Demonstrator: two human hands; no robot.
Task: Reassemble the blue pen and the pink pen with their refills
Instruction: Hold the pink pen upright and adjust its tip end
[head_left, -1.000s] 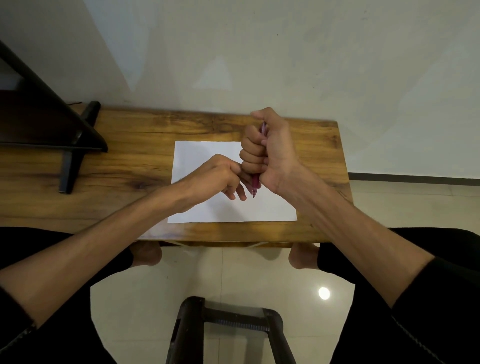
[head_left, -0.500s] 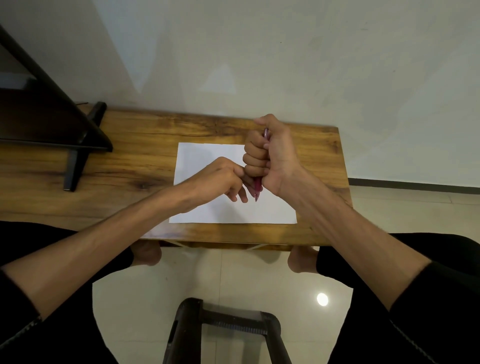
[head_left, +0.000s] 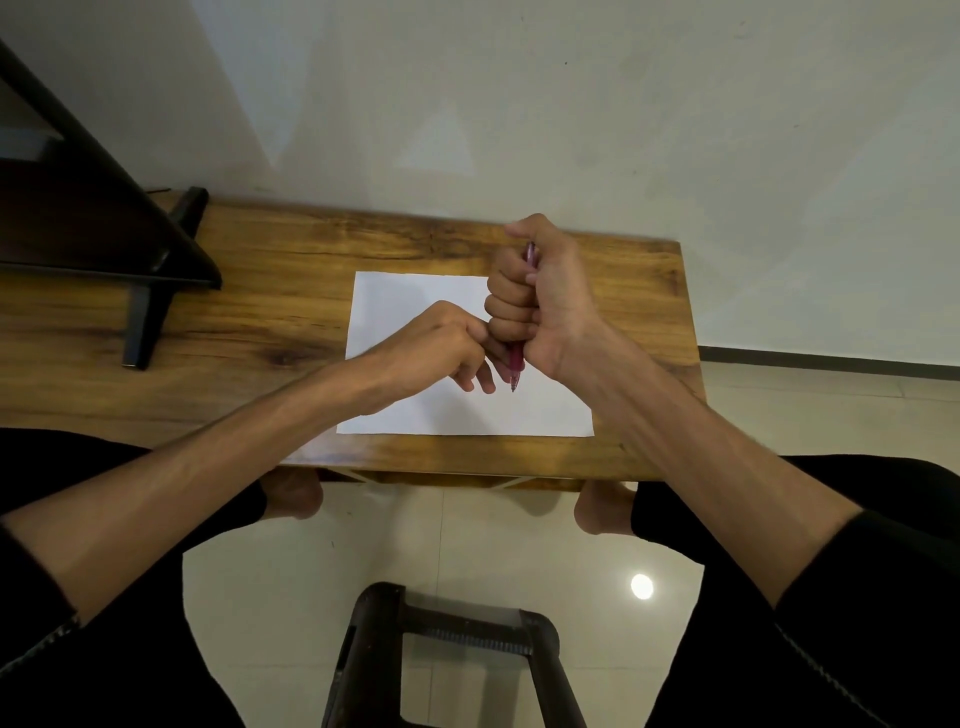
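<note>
Head view: we note the pink pen (head_left: 516, 364) upright, tip down, above white paper (head_left: 415, 296) on the desk (head_left: 260, 291). Our right hand (head_left: 540, 301) fists round its barrel; left hand (head_left: 441, 343) fingers pinch its lower end.

**A wooden table, 1 sheet, dark furniture around it**

A wooden table (head_left: 260, 312) is standing against a pale wall (head_left: 571, 104). 1 white sheet of paper (head_left: 415, 291) is lying flat on it. A dark stand (head_left: 150, 291) is resting on the table's left end. A dark stool frame (head_left: 457, 634) is sitting on the glossy tiled floor (head_left: 467, 535) below.
</note>
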